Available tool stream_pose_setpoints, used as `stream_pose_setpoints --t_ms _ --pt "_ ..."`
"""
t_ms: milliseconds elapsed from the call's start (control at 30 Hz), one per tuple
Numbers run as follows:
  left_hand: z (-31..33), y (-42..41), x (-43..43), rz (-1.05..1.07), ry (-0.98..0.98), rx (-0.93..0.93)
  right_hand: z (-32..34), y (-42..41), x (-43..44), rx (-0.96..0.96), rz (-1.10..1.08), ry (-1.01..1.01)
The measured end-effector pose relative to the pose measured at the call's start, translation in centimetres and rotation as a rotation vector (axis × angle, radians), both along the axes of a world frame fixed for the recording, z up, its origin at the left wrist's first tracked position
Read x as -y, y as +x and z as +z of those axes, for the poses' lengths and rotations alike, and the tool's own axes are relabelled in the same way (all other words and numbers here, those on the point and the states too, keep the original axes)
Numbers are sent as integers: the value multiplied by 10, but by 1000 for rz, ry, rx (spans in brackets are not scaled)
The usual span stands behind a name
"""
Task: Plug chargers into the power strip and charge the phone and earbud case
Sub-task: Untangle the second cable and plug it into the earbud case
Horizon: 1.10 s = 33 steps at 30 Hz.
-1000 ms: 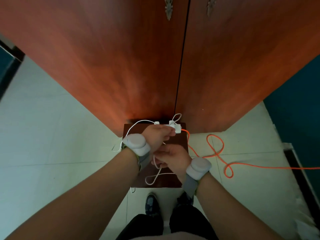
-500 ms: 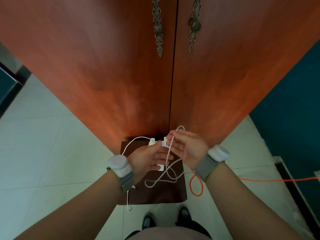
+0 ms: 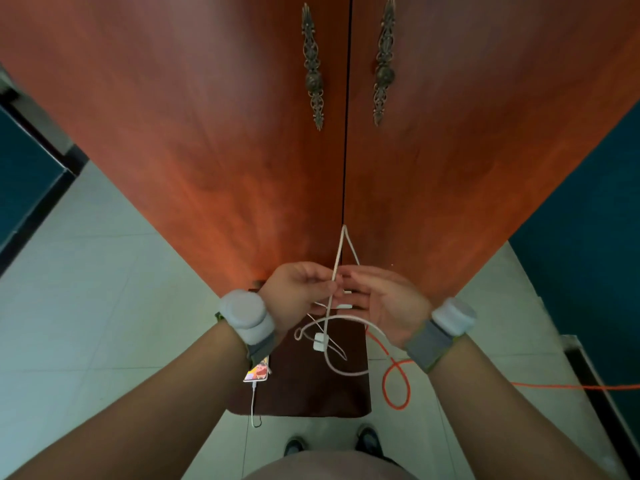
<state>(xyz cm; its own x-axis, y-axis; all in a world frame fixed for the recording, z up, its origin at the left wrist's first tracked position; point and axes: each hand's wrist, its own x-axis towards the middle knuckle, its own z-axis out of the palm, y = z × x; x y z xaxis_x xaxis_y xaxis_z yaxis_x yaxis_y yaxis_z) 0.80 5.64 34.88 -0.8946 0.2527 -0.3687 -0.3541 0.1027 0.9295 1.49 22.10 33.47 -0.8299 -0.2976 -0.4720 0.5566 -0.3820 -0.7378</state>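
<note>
My left hand (image 3: 299, 289) and my right hand (image 3: 384, 299) are raised together, both pinching a white charging cable (image 3: 341, 251) that loops upward above the fingers. The rest of the cable hangs down in loops to a small dark wooden table (image 3: 304, 386). A small white charger block (image 3: 320, 342) dangles or lies among the loops over the table. A phone (image 3: 258, 371) with a lit colourful screen lies at the table's left edge, a white cable plugged into its near end. The white power strip (image 3: 344, 305) is mostly hidden behind my hands. The earbud case is not visible.
A tall reddish wooden cabinet (image 3: 242, 150) with two ornate metal handles stands right behind the table. An orange extension cord (image 3: 394, 382) curls over the pale tiled floor to the right. Dark teal walls flank both sides. My shoes (image 3: 369, 439) stand just before the table.
Both hands have risen from the table and come together on the white cable, drawing a loop upward. The view tilted up, and the phone is now uncovered at the table's left edge.
</note>
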Motion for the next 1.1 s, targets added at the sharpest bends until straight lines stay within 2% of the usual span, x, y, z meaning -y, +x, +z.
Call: stream_pose_setpoints --t_ms 133,367,533,600,733,833,967,1100 --pt "15 -12 -8 73 82 -9 3 7 -3 -58 126 6" --pt "33 -22 -21 182 88 -44 12 9 -4 -177 188 63" --pt "41 -18 -22 182 272 67 21 7 -2 -235 193 92" --pt "42 -13 -19 157 234 86 26 5 -4 -242 185 145" --pt "37 -2 -8 3 -29 21 32 -5 -11 -232 104 294" --pt "35 4 0 -20 -48 -30 34 -11 -18 -209 -15 334" --pt "43 12 5 -79 -6 27 42 -20 -31 -38 -157 242" --pt "40 21 13 -247 -97 35 48 -31 -40 82 -254 90"
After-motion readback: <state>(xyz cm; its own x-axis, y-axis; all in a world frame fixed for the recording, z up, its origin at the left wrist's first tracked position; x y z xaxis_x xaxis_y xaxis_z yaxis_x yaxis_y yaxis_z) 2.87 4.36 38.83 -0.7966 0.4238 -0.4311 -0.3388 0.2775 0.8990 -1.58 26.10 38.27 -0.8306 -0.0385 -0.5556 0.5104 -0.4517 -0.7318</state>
